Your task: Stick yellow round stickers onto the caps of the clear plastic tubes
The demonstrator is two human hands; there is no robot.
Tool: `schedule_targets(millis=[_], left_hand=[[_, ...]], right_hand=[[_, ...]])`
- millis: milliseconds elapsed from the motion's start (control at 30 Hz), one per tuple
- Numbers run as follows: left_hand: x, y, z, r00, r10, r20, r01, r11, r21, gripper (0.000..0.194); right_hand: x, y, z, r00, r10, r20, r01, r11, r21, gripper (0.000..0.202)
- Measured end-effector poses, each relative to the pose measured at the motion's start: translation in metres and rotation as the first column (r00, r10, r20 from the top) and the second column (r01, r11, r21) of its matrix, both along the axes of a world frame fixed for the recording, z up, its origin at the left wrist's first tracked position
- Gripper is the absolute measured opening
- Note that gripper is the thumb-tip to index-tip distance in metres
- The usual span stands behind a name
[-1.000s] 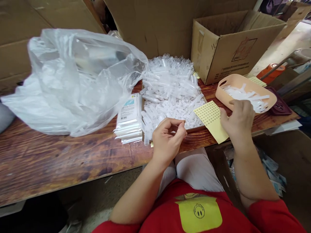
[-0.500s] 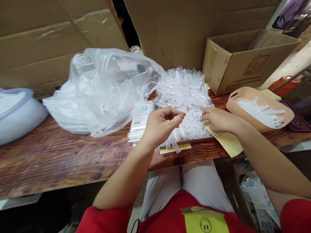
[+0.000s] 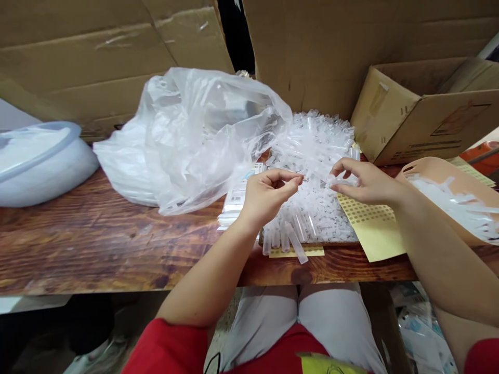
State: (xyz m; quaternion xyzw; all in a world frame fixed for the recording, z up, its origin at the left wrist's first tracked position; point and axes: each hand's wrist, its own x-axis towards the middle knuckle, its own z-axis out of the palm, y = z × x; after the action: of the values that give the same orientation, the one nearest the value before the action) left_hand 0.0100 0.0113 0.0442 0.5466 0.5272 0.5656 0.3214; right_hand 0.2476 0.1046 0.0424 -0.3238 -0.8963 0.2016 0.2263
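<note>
A tray's worth of small clear and white plastic pieces (image 3: 331,213) lies on the wooden table, with clear tubes (image 3: 296,241) at its near edge. My left hand (image 3: 273,195) hovers over the left side of this heap, thumb and forefinger pinched; whatever is between the tips is too small to make out. On the right, my right hand (image 3: 364,182) has thumb and fingers closed around a clear plastic tube (image 3: 343,180). Under that wrist lies a yellow sticker sheet (image 3: 376,231) with rows of dots.
A large clear plastic bag (image 3: 187,140) covers the table left of the heap, beside stacked printed packets (image 3: 236,200). Farther left stands a bluish tub (image 3: 47,171). An open cardboard box (image 3: 429,114) and a peach basket (image 3: 424,169) with white strips are at right.
The camera view has shifted left. My right hand has risen off the heap and now has a clear tube in its fingers. My left hand keeps its pinch.
</note>
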Motion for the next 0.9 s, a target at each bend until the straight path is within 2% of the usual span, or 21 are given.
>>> schedule_targets(millis=[67, 133, 233, 333, 467, 633, 733, 900], left_hand=[[0.001, -0.001, -0.005, 0.997, 0.071, -0.035, -0.068, 0.993, 0.097, 0.014], [0.003, -0.002, -0.008, 0.982, 0.150, -0.115, -0.117, 0.959, 0.259, 0.010], [0.006, -0.004, -0.011, 0.927, 0.256, -0.275, -0.098, 0.872, 0.479, 0.009], [0.009, -0.007, -0.014, 0.864, 0.330, -0.382, -0.059, 0.817, 0.573, 0.012], [0.010, -0.008, -0.018, 0.803, 0.378, -0.461, -0.030, 0.798, 0.601, 0.013], [0.007, -0.008, -0.022, 0.772, 0.384, -0.507, 0.011, 0.789, 0.615, 0.015], [0.005, -0.008, -0.022, 0.757, 0.378, -0.534, 0.051, 0.780, 0.624, 0.016], [0.002, -0.009, -0.019, 0.742, 0.293, -0.603, 0.086, 0.850, 0.519, 0.018]], right_hand=[[-0.014, -0.010, 0.001, 0.990, 0.015, -0.141, -0.011, 1.000, 0.028, 0.018], [-0.025, -0.024, -0.001, 0.967, 0.060, -0.249, -0.033, 0.993, 0.112, 0.014], [-0.035, -0.041, -0.008, 0.943, 0.095, -0.320, -0.032, 0.980, 0.194, 0.009], [-0.036, -0.048, -0.013, 0.938, 0.067, -0.340, 0.000, 0.981, 0.192, 0.007], [-0.034, -0.049, -0.016, 0.938, 0.035, -0.345, 0.031, 0.983, 0.183, 0.007], [-0.033, -0.049, -0.018, 0.933, 0.051, -0.357, 0.029, 0.976, 0.215, 0.004], [-0.034, -0.050, -0.017, 0.935, 0.034, -0.352, 0.035, 0.982, 0.188, 0.006], [-0.033, -0.050, -0.017, 0.937, 0.010, -0.349, 0.038, 0.991, 0.130, 0.009]])
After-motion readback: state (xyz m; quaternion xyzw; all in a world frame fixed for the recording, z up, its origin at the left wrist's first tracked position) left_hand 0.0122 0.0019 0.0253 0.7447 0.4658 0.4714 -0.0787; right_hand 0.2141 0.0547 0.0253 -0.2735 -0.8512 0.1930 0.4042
